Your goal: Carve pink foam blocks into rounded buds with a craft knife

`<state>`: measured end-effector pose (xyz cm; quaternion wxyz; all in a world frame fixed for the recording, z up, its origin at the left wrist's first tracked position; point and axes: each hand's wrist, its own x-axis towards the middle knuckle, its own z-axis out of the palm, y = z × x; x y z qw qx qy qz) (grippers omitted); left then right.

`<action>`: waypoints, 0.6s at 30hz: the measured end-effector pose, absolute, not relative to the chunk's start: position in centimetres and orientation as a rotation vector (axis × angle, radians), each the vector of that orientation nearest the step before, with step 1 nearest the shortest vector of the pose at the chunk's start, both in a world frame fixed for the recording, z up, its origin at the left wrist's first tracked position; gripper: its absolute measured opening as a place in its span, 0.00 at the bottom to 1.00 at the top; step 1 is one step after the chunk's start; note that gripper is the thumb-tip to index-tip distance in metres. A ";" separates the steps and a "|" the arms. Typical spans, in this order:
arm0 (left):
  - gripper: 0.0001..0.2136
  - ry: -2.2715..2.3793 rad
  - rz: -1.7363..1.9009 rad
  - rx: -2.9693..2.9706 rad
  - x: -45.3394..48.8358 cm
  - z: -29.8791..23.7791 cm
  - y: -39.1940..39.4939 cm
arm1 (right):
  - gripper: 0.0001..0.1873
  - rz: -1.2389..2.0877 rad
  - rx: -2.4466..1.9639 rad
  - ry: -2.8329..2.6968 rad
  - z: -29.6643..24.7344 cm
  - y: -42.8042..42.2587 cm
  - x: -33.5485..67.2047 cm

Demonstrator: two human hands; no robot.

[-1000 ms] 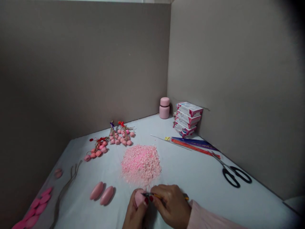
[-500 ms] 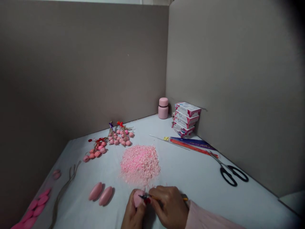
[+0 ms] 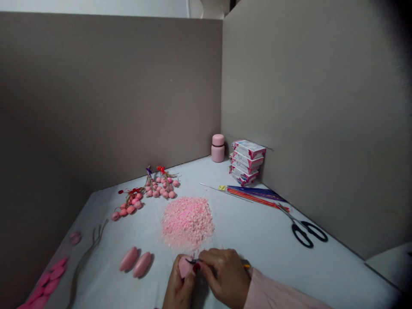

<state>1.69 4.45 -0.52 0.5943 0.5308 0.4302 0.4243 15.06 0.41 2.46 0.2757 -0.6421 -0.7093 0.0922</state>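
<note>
Your left hand [image 3: 179, 286] comes up from 6 o'clock at the bottom edge, its fingers curled shut and the thumb reaching toward 12. Your right hand [image 3: 225, 278] lies just beside it at its 3 o'clock, back upward, fingers [image 3: 206, 259] pinched together and pointing toward 9, right against the left fingertips. Your right forearm [image 3: 277, 295], in a pink sleeve, enters from 4 o'clock.

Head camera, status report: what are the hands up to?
Left hand grips pink oval piece. Right hand holds thin tool, tip at the piece. Pink shavings pile just beyond.
</note>
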 end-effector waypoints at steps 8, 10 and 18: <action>0.19 0.973 1.013 1.433 2.4 -1.3 3.6 | 0.12 0.283 -1.891 -1.803 2.2 1.4 16.2; 0.19 0.982 1.005 1.446 2.4 -1.5 3.5 | 0.13 0.286 -1.910 -1.754 2.2 1.6 16.6; 0.15 0.984 1.028 1.373 2.0 -1.8 4.1 | 0.13 0.355 -1.575 -1.903 2.4 0.3 15.6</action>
